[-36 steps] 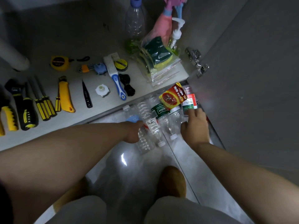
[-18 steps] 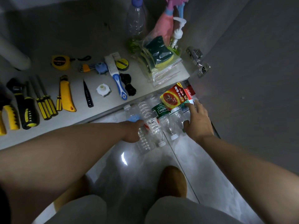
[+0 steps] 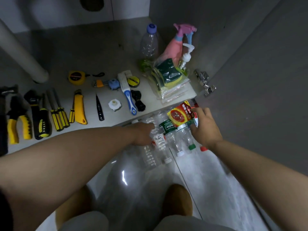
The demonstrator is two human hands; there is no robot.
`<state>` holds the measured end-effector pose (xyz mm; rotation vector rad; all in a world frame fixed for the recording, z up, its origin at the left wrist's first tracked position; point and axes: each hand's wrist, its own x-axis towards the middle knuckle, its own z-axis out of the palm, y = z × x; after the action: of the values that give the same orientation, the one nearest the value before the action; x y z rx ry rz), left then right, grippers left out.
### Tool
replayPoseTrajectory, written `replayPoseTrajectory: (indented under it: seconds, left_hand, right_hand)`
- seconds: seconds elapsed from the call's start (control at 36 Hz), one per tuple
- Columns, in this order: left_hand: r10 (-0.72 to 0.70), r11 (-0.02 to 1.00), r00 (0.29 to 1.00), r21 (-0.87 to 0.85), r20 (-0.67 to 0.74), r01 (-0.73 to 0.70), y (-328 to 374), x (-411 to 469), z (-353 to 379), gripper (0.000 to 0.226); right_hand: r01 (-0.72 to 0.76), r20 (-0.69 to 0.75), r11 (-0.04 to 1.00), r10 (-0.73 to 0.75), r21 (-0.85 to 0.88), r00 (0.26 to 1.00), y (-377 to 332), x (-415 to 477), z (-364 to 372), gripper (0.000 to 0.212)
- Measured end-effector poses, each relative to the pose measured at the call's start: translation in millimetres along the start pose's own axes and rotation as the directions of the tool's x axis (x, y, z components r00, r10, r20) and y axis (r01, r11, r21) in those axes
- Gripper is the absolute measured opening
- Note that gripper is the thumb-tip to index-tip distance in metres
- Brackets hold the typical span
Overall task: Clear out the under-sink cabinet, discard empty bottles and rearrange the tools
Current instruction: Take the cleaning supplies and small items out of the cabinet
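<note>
Left hand (image 3: 144, 134) is down at the floor, fingers curled over a ribbed clear bottle (image 3: 150, 155), gripping it. Right hand (image 3: 205, 129) is near it, fingers bent over a red packet (image 3: 180, 115) and the bottles under it; can't tell if it grips anything. A green-label bottle (image 3: 168, 127) lies between the hands, touching its neighbours. Beyond the left hand, on the cabinet floor (image 3: 100, 55), a row: yellow knife (image 3: 79, 107), screwdrivers (image 3: 57, 117), pliers (image 3: 18, 124). Beyond the right hand: bagged sponges (image 3: 168, 75), pink spray bottle (image 3: 175, 49), tall clear bottle (image 3: 149, 42), upright.
</note>
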<state>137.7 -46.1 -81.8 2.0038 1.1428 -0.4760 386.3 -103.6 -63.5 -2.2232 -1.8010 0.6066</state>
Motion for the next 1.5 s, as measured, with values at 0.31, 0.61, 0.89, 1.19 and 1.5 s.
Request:
replayPoseTrajectory:
  seconds: [0.31,0.61,0.89,1.19,1.5]
  left_hand:
    - [-0.240,0.738,0.853,-0.658,-0.464,-0.151,11,21,-54,0.015]
    - [-0.389,0.514,0.836,-0.845,-0.386,-0.151,6,34,-67,0.025]
    - [-0.383,0.351,0.886,-0.928,-0.261,-0.121,24,20,-70,0.089]
    - [-0.095,0.034,0.951,-0.956,-0.293,-0.291,51,4,-66,0.095]
    - [-0.176,0.503,0.873,-0.804,-0.455,-0.318,79,-30,-56,0.075]
  right_hand:
    - [-0.420,0.155,0.743,0.401,0.521,0.903,-74,100,-18,0.098]
    - [-0.504,0.243,0.566,0.474,0.652,0.847,-89,138,6,0.056]
    - [-0.392,0.292,0.367,0.300,0.843,0.908,-96,103,-3,0.017]
    - [-0.399,0.402,0.171,0.016,0.901,0.915,-69,17,-22,0.008]
    - [-0.503,0.513,0.348,0.070,0.792,0.856,-33,-62,-48,0.047]
